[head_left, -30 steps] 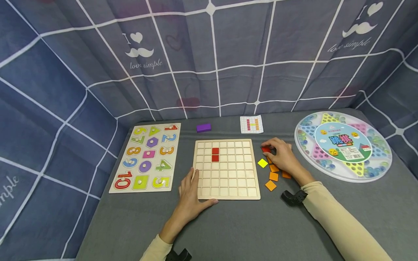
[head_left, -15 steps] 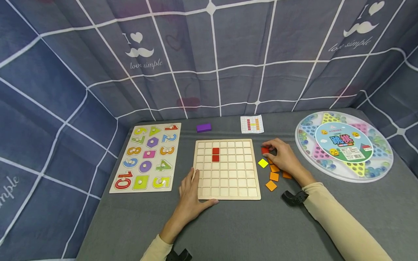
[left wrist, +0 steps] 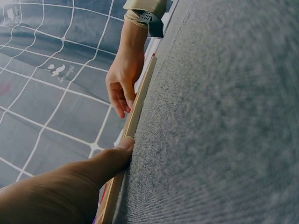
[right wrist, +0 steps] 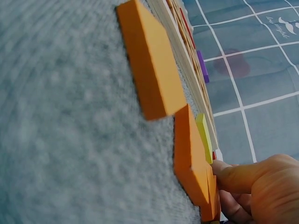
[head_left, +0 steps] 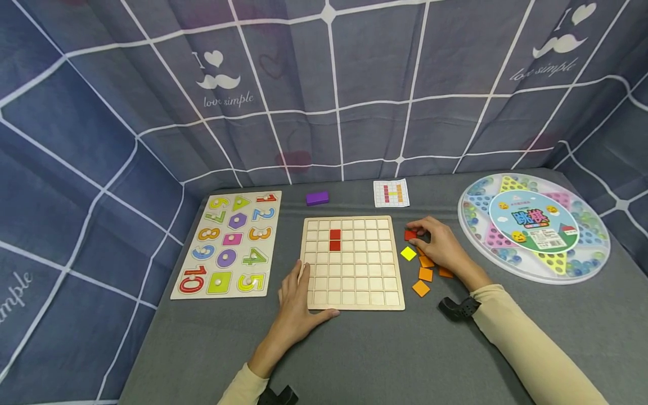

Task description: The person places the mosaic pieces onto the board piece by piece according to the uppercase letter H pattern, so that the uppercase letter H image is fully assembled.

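A square wooden grid board (head_left: 360,284) lies mid-table, with two red square tiles (head_left: 335,240) one below the other in its upper left cells. My left hand (head_left: 295,315) rests along the board's left edge and lower left corner, fingers straight; its thumb (left wrist: 122,145) touches the near edge. To the right of the board, my right hand (head_left: 439,243) pinches a red tile (head_left: 410,235) between thumb and forefinger, low over the table. Right by that hand lie a yellow tile (head_left: 408,253) and several orange tiles (head_left: 421,289), seen large in the right wrist view. The hand hides some of them.
A number and shape puzzle board (head_left: 228,247) lies at the left. Behind the grid board are a purple block (head_left: 317,198) and a small pattern card (head_left: 391,193). A round board game box (head_left: 534,225) is at the right. A grid-patterned cloth (head_left: 374,73) hangs behind.
My right fingers have shifted slightly at the red tile, which shows a little more now. The left hand keeps its place on the board.
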Demonstrator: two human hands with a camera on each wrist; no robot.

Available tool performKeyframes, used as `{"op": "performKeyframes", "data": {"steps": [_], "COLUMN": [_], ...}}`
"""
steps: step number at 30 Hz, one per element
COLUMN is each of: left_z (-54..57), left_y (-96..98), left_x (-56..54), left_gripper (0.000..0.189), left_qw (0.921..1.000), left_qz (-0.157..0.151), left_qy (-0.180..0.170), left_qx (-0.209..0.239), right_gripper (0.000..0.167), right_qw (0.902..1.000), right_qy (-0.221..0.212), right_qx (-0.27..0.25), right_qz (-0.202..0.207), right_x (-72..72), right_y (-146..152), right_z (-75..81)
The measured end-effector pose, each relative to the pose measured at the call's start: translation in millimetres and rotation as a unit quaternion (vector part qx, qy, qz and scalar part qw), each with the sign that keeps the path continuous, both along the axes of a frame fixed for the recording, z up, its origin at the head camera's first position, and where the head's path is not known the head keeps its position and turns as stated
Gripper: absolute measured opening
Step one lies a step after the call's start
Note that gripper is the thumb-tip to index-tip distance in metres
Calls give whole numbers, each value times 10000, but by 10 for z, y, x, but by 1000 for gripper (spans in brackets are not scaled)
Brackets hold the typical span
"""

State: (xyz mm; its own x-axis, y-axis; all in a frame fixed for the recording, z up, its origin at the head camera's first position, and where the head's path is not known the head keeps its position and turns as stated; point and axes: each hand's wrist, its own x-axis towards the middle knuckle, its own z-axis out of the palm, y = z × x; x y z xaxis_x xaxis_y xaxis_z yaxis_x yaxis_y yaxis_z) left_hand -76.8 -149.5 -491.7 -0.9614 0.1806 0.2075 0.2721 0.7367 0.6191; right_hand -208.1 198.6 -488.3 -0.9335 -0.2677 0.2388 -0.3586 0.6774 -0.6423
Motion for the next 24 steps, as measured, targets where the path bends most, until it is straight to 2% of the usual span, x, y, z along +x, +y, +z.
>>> {"op": "performKeyframes", "data": {"steps": [11, 19, 24], "left_z": [4, -6, 0], "left_y": [-3, -10, -13], "left_x": [-1, 5, 5], "left_gripper": [117, 117, 117], "left_qw": [10000, 9999, 9999], "left_qz": [25, 55, 33], "left_qy": [-75, -131, -118], "left_qx": [-27, -27, -8], "right_gripper": [32, 30, 31], "right_qw": [10000, 9991, 9989], "right_qy": [58, 403, 472], "right_qx": [40, 93, 83], "right_qz": [15, -19, -4], "right_x": [-7, -13, -14], "right_y": [0, 13, 9], "right_z": [-14, -24, 0]}}
